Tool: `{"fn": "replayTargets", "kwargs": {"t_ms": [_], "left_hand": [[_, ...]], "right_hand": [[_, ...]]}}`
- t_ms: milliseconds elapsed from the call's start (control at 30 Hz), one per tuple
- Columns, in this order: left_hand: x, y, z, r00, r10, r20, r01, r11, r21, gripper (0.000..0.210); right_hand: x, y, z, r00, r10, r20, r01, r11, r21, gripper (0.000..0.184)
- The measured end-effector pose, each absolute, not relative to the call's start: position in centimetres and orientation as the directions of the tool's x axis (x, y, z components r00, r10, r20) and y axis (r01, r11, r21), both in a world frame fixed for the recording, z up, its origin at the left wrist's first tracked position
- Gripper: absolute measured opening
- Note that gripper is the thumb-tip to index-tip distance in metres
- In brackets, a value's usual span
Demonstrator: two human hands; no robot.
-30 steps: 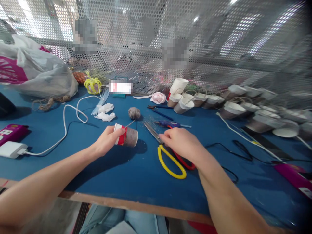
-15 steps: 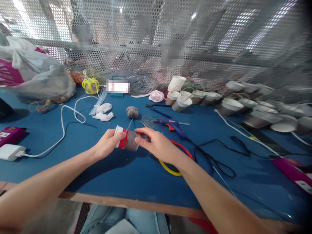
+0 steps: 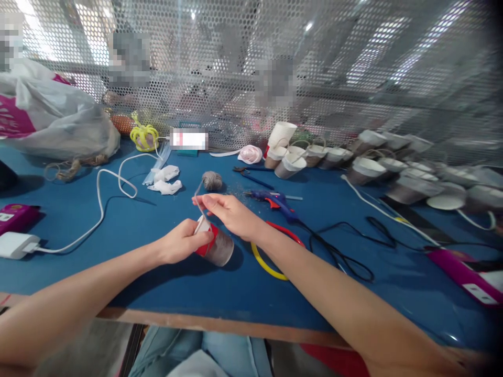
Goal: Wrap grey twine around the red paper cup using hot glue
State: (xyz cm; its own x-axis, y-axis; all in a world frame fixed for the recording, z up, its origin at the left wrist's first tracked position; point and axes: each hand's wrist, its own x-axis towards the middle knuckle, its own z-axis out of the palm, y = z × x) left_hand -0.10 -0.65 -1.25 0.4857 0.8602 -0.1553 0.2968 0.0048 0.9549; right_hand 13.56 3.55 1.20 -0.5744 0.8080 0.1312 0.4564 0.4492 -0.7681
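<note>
My left hand [image 3: 184,241] is closed on the rim end of a paper cup [image 3: 220,250], which is tilted with its base toward the lower right. Grey yarn wraps the base half of the cup; the part near the rim shows red and white. Above the rim, my right hand [image 3: 226,209] pinches a strand of grey yarn [image 3: 198,191]. That strand runs from the cup up to a grey yarn ball [image 3: 212,180] on the table just beyond my hands. The inside of the cup is hidden.
A blue glue gun [image 3: 277,201] and pliers [image 3: 253,177] lie right of the yarn ball. A red and yellow ring [image 3: 269,267] lies under my right forearm. Several wrapped cups [image 3: 367,170] stand at the back right. A white cable [image 3: 102,199] and plastic bag [image 3: 58,115] are left.
My right hand has moved from the cup's base up and left past its rim, drawing the yarn strand. The cup has tipped, its base swinging down toward me.
</note>
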Motion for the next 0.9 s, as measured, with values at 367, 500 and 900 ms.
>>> {"fn": "replayTargets", "kwargs": {"t_ms": [367, 500, 900], "left_hand": [[-0.1, -0.3, -1.0, 0.305, 0.935, -0.178, 0.121, 0.147, 0.982, 0.025], [-0.1, -0.1, -1.4, 0.277, 0.945, -0.176, 0.126, 0.146, 0.981, 0.025], [-0.6, 0.3, -0.3, 0.204, 0.955, -0.213, 0.283, 0.151, 0.947, 0.025]], "right_hand": [[23.9, 7.0, 3.6, -0.114, 0.977, 0.182, 0.933, 0.168, -0.318, 0.025], [27.4, 6.8, 1.1, -0.04, 0.996, 0.074, 0.952, 0.061, -0.3, 0.024], [24.6, 3.3, 3.0, -0.088, 0.996, 0.029, 0.699, 0.082, -0.71, 0.02]]}}
